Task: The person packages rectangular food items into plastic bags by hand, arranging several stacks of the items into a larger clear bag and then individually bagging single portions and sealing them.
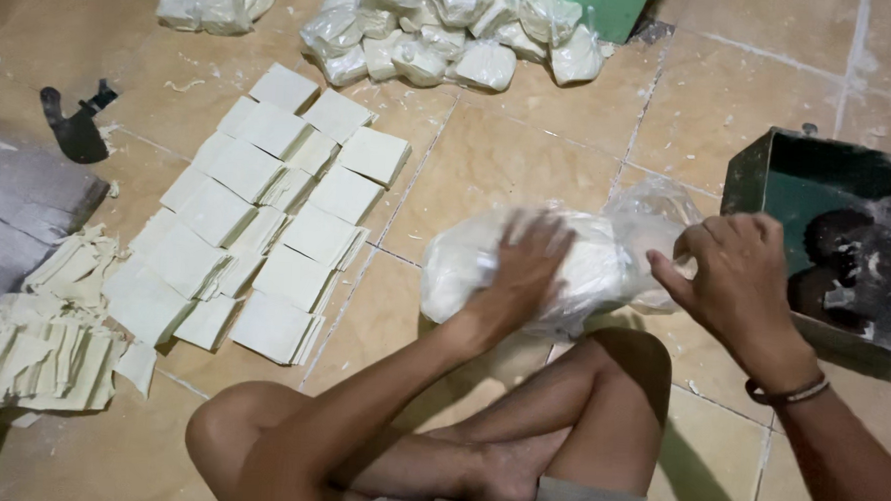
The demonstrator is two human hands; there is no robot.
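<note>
Plastic bag (pixel 565 271): clear, stuffed with pale dough sheets, lying on the tiled floor (pixel 530 144) just in front of my crossed legs, between my two hands
Left hand (pixel 525 269): flat on top of the bag, fingers spread and pressing down, not closed around anything; it looks blurred
Right hand (pixel 730 278): fingers curled and pinched on the loose neck of the bag at its right end, so I grip the film itself
Risk, the neck: my hold is on thin film only; if I press hard with the left palm while the neck is not gathered tight, I judge the sheets could push out that end
Risk, the film: it is stretched over the stack's corners, and a hard pull could split it
Risk, the sheets: pressing unevenly may bend or crack the soft squares inside
Square stacks (pixel 266 223): rows of cut sheets laid on the floor to my left, near my knee; a careless shift of the leg could scatter them
Trimmings (pixel 41 348): a ragged heap at far left
Filled bags (pixel 425 29): piled at the top, well apart
Green metal box (pixel 827 237): just beside my right wrist; the bag's neck could snag on its edge
</note>
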